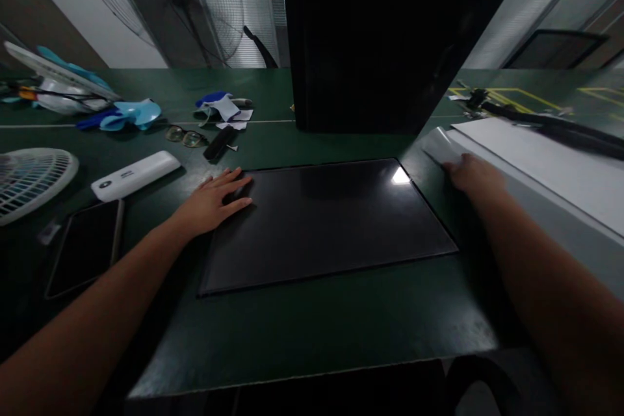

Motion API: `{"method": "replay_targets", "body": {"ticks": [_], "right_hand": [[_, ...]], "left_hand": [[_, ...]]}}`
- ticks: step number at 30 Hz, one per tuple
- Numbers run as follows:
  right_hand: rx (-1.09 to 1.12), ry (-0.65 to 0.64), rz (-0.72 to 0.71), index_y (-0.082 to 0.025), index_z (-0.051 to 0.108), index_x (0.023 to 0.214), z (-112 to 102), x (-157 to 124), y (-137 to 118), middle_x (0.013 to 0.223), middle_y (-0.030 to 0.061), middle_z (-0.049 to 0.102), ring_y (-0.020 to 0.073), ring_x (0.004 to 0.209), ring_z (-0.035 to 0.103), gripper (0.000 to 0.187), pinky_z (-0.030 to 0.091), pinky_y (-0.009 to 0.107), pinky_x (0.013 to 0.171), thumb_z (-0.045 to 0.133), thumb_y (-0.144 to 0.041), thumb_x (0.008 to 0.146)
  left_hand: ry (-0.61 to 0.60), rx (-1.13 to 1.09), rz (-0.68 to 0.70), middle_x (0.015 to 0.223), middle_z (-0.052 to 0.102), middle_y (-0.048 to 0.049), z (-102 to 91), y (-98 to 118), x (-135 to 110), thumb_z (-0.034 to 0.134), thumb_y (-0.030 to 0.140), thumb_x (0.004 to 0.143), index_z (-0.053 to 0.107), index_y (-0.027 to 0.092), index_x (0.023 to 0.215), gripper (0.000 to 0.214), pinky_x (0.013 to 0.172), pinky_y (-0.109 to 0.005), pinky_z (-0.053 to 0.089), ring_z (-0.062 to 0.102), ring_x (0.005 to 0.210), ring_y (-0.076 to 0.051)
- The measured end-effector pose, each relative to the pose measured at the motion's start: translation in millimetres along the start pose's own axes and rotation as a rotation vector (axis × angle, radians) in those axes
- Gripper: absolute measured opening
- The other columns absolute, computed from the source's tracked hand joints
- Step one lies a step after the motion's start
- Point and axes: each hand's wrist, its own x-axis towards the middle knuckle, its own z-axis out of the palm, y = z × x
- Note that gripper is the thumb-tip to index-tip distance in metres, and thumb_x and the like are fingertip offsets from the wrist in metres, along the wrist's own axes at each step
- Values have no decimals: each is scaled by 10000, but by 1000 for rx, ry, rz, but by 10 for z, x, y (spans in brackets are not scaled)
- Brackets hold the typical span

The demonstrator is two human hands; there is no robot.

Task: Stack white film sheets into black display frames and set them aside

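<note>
A flat dark panel with a glossy surface [331,221] lies on the green tabletop [316,331] in front of me. A bright reflection shows near its far right corner. My left hand [214,203] rests on the panel's left edge, fingers spread and holding nothing. To the right of the panel, my right hand [475,175] pinches the lifted, curled corner of a clear plastic sheet [439,143]. That sheet seems to belong to the pile of pale sheets [550,162] at the right; how far it extends is unclear.
A tall black board or screen [385,39] stands behind the panel. On the left are a tablet [88,244], a white oblong device [136,175], a white fan grille [34,179], eyeglasses [186,136] and a small black object [219,143]. Blue gloves [129,115] lie farther back.
</note>
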Motion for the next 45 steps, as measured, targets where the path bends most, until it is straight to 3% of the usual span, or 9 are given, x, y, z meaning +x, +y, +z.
{"method": "replay_targets", "body": {"ticks": [4,10,17,21,25,30,34,39,45], "right_hand": [[-92,-38,-33,-127,642,1315,-331,-319,-204,1268,158,646,255,1145,644,452,558,470,1003,504,-501,1101],[-84,-117,-548,-202,622,1455,-693,-1255,-772,1275,143,699,318,1129,680,547,533,474,1013,449,-571,1089],[165,-43,-1167,-142,557,1573,-269,-2237,-1477,1653,168,416,382,1528,409,718,401,551,1256,483,-645,1067],[406,-120,-1378,-152,442,1654,-116,-2329,-1527,1726,143,264,294,1613,269,780,267,501,1347,452,-677,1076],[615,-219,-1433,-221,354,1694,-239,-2173,-1431,1749,59,231,190,1613,273,710,377,411,1306,465,-593,1100],[493,101,-947,-332,438,1637,-359,-1328,-1133,1706,-8,357,205,1567,361,577,394,421,1278,502,-498,1088],[382,224,-481,-132,379,1664,-279,-455,-423,1713,163,299,302,1605,239,691,205,467,1336,547,-413,1056],[259,105,95,-106,379,1637,-2,54,453,1662,233,323,372,1552,298,684,272,592,1272,518,-479,1081],[148,-63,383,-201,516,1550,199,244,474,1616,160,413,354,1494,398,631,313,646,1254,579,-585,1054]], "left_hand": [[59,30,-114,1765,330,-102,30,-8,30,354,783,1016,518,252,1616,819,1306,-648,230,311,1622,-385],[85,-19,-129,1748,356,-147,41,59,67,351,717,1026,531,176,1601,809,1321,-599,226,334,1616,-367],[182,-248,-64,1727,407,-130,19,123,-14,251,766,1036,408,172,1669,883,1315,-550,288,393,1588,-347],[59,-197,94,1820,135,-91,11,96,-51,491,820,953,378,286,1689,916,1295,-669,240,203,1644,-440],[-29,-107,138,1825,85,-38,-16,63,-53,594,781,940,521,387,1603,774,1278,-734,208,146,1647,-473],[-55,-87,144,1820,76,5,-48,57,-64,447,717,1037,541,412,1585,634,1271,-754,210,130,1648,-469],[-29,-43,109,1819,83,10,-57,118,-118,397,739,1042,598,397,1544,640,1265,-764,202,170,1633,-485],[50,-49,61,1804,229,-61,-85,187,-153,384,842,991,779,289,1318,754,1282,-712,241,313,1605,-458],[78,-37,60,1739,378,-138,-91,172,-122,377,847,987,676,251,1460,818,1280,-694,280,439,1548,-424]]}}
